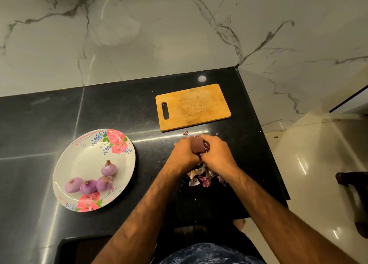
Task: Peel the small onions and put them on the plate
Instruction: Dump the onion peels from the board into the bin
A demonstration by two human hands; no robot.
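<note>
Both hands meet over the black counter just in front of the cutting board. My left hand (184, 152) and my right hand (217, 151) are curled around a small dark purple onion (197, 147) held between them; most of it is hidden by the fingers. A white plate (79, 160) with pink roses lies to the left and holds several peeled pale purple onions (109, 169). Loose onion skins (201, 178) lie in a heap under my wrists.
A wooden cutting board (193, 107) with a handle slot lies behind my hands. The black counter (119, 114) ends at its right edge close to my right arm. A marble wall rises behind. A dark stool stands on the floor at right.
</note>
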